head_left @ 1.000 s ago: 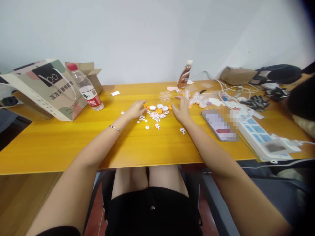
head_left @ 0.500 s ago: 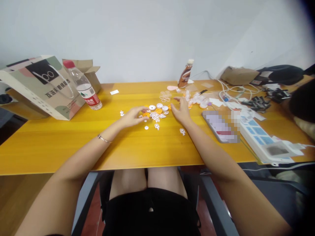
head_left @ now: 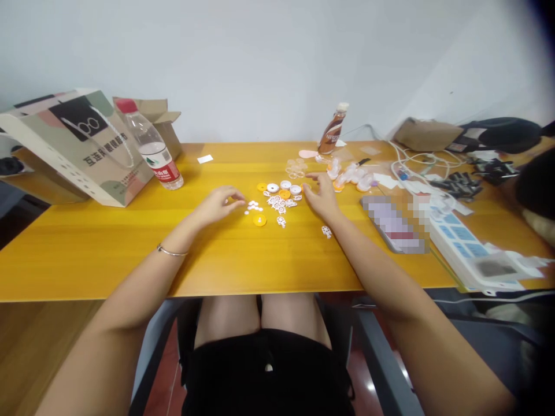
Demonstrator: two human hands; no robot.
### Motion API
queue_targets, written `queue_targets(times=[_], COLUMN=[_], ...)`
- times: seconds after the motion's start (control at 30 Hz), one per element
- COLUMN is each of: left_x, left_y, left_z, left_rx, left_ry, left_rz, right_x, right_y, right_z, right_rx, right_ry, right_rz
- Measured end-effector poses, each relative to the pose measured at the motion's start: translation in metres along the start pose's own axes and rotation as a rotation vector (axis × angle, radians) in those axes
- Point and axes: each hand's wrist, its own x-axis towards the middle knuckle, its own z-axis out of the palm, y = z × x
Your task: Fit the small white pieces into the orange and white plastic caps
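Note:
My left hand (head_left: 218,205) hovers low over the table, thumb and fingers apart, with a small white piece (head_left: 226,201) showing in the gap between them. To its right lie several small white discs (head_left: 254,205) and a yellow disc (head_left: 259,221) with a white spot at its centre. My right hand (head_left: 321,196) has its fingers spread, the thumb close to a round white part (head_left: 295,189). Between the hands are white openwork pieces (head_left: 276,203), more round white parts (head_left: 272,188) and another yellow disc (head_left: 285,194).
Clear rings (head_left: 296,168) and cloudy plastic parts (head_left: 359,178) lie farther back. A brown drink bottle (head_left: 333,130) stands near the wall. On the right are a phone (head_left: 390,228), a power strip (head_left: 466,242) and cables. A water bottle (head_left: 158,159) and paper bag (head_left: 102,162) stand left.
My left hand has moved left, away from the pile of parts. A yellow disc now lies in front of the pile, beside small white discs. My right hand stays almost in place.

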Motion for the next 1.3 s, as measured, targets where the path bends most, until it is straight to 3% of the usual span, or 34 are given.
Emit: queue_targets(times=[0.07, 0.23, 0.67, 0.87, 1.07, 1.3], left_x=[-0.001, -0.002, -0.001, -0.001, 0.0, -0.001], left_y=[-0.012, -0.027, -0.015, -0.016, -0.014, -0.019], left_z=[-0.004, -0.01, -0.012, -0.01, -0.006, -0.005], left_rx=[0.112, 0.276, 0.466, 0.446, 0.407, 0.398], left_ry=[-0.074, -0.122, -0.209, -0.212, -0.18, -0.171], left_rz=[-0.007, 0.002, 0.003, -0.033, -0.103, -0.094], right_x=[-0.001, -0.004, -0.008, -0.014, -0.022, -0.026], right_y=[-0.006, -0.021, -0.037, -0.046, -0.066, -0.073], right_z=[0.0, -0.001, 0.001, 0.007, 0.012, 0.012], right_rx=[0.023, 0.077, 0.121, 0.171, 0.227, 0.236], right_ry=[-0.023, -0.077, -0.181, -0.225, -0.358, -0.452], right_rz=[-0.01, -0.051, -0.054, -0.131, -0.248, -0.296])
